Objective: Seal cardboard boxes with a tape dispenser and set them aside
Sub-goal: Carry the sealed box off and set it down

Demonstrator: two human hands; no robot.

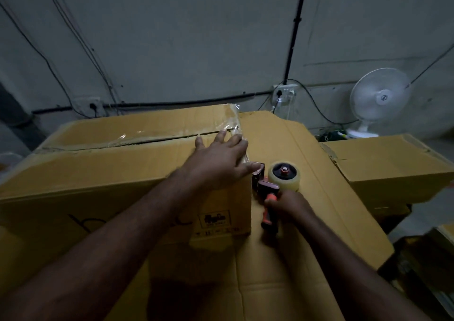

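A large brown cardboard box [103, 173] lies in front of me with clear tape [172, 134] wrinkled along its top seam and over its right edge. My left hand [221, 156] presses flat on the box's top right corner, fingers spread, thumb at the edge. Just right of the box, a tape dispenser [272, 185] with a roll of clear tape [285, 174] sits low against the box's right side. My right hand [287, 205] grips its orange and black handle.
The box rests on a flattened cardboard sheet [282, 259]. Another closed box [393, 170] stands to the right. A white table fan [378, 99] and a wall socket [285, 94] with cables are behind. Dark clutter sits at the lower right.
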